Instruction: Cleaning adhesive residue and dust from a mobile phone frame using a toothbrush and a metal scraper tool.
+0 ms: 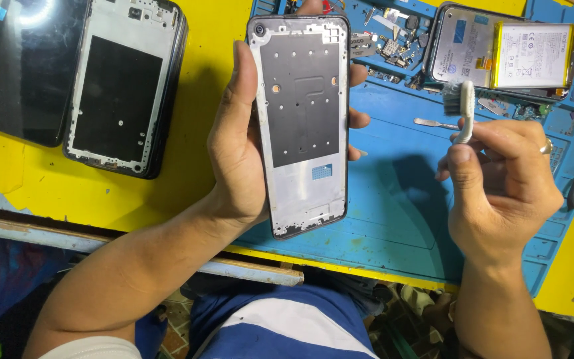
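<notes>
Centrally, a phone frame [302, 126] is held upright at mid-frame, inner side up w/ its dark plate and bare metal exposed. It is gripped along its long edges by the left hand [237, 143]: thumb curled over the left edge, fingertips [359, 119] wrapped round the right edge, so the hand is closed on it. To the right, a small white brush [463, 106] is pinched in the right hand [499, 179], fingers closed on the handle, bristles up, apart from the frame. Below both lies a blue mat [393, 213] on a yellow table [194, 133]. Upper right, an opened phone w/ battery [533, 53] rests among loose small parts [393, 46]; upper left, a second frame [121, 86] lies on a dark panel [24, 66].

Risk, as judged: the edge-only grip could slip if brushed hard, dropping the frame onto the parts; debris could be flicked into the opened phone.
</notes>
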